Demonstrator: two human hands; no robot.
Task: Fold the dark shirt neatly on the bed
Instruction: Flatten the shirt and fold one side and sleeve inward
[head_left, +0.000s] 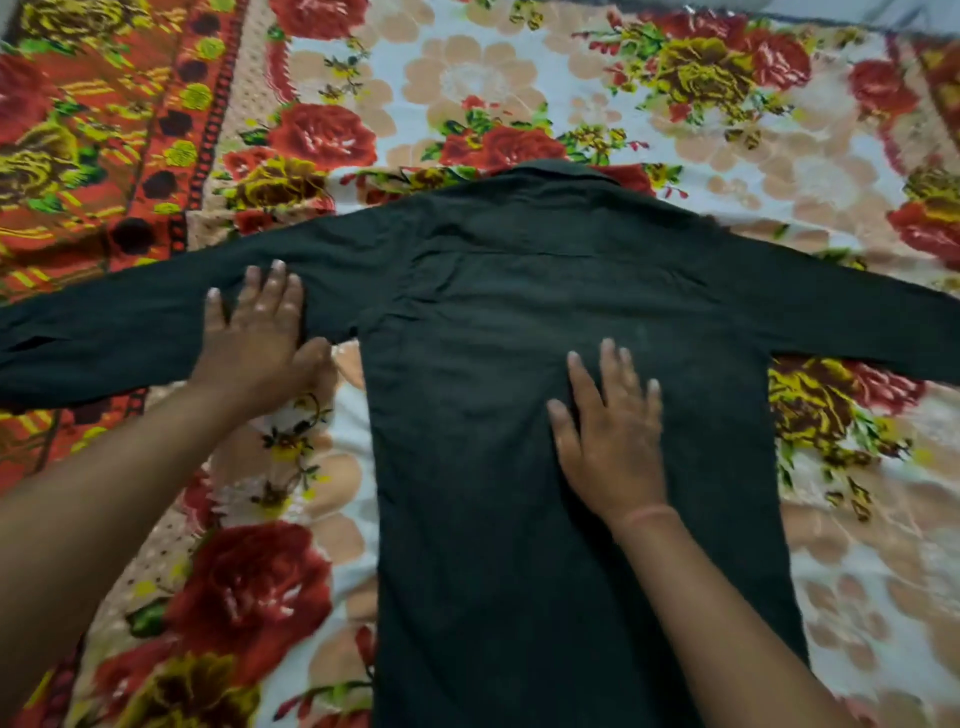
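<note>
Partly | dark shirt (519, 441) hem, cuffs off-frame | L hand (257, 332) thumb blurry

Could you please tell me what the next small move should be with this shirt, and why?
Probably fold the left sleeve inward over the body. The dark shirt lies flat with both sleeves spread out, the left hand rests on that sleeve near the armpit, and the right hand presses flat on the body, anchoring it.
</note>
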